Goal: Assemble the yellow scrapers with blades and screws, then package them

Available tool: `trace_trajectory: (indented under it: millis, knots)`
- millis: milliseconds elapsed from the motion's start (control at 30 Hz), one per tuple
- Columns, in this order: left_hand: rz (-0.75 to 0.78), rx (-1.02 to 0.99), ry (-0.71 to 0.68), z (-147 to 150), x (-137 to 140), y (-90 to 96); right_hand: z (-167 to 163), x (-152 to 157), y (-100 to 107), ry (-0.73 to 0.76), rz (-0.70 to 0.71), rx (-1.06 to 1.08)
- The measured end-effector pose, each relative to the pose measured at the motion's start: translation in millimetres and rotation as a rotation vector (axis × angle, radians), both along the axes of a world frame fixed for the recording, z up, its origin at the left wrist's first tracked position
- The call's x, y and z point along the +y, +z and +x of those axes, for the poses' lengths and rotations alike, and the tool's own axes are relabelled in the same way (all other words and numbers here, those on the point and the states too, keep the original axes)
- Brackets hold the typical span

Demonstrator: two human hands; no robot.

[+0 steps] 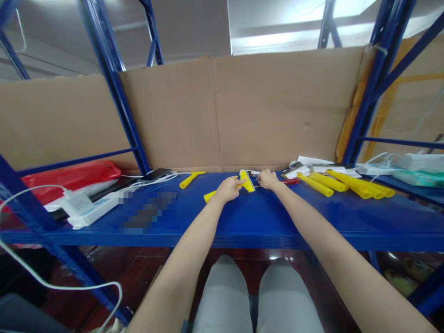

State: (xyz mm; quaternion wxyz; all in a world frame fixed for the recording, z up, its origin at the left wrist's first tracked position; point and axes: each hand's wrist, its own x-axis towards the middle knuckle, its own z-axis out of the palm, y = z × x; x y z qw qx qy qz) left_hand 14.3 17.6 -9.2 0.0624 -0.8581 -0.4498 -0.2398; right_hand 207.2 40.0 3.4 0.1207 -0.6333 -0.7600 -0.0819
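My left hand [229, 188] is closed around a yellow scraper [247, 181]. Its wide head points right, with a pale edge on that side, and the handle end shows to the left of my wrist. Close by on the right, my right hand [268, 179] has its fingers pinched together. A thin metal shaft shows between those fingers and the scraper's head, but my fingers hide the rest of it. Just right of this hand is a red-handled tool [291, 181]; I cannot tell whether it belongs to the shaft.
A single yellow scraper [189, 179] lies on the blue shelf [243, 217] to the left. Several yellow handles [350, 184] lie at the right. White power strip [93, 210], cables and a red bag [76, 178] occupy the left. Cardboard [173, 115] walls the back between blue posts.
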Motion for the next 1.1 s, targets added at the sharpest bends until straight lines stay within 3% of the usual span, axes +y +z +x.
trace_trajectory:
  millis: [400, 667, 1100]
  knots:
    - [-0.019, 0.005, -0.132, 2.2, 0.5, -2.2, 3.4, 6.7, -2.4, -0.077, -0.042, 0.167]
    - [-0.038, 0.020, -0.138, 2.0, -1.2, 1.7, -5.6, -3.1, 4.3, 0.205, 0.201, 0.251]
    - [-0.050, 0.057, -0.166, 1.8, -3.5, 4.3, -7.3, -20.4, 5.7, 0.488, 0.291, 0.058]
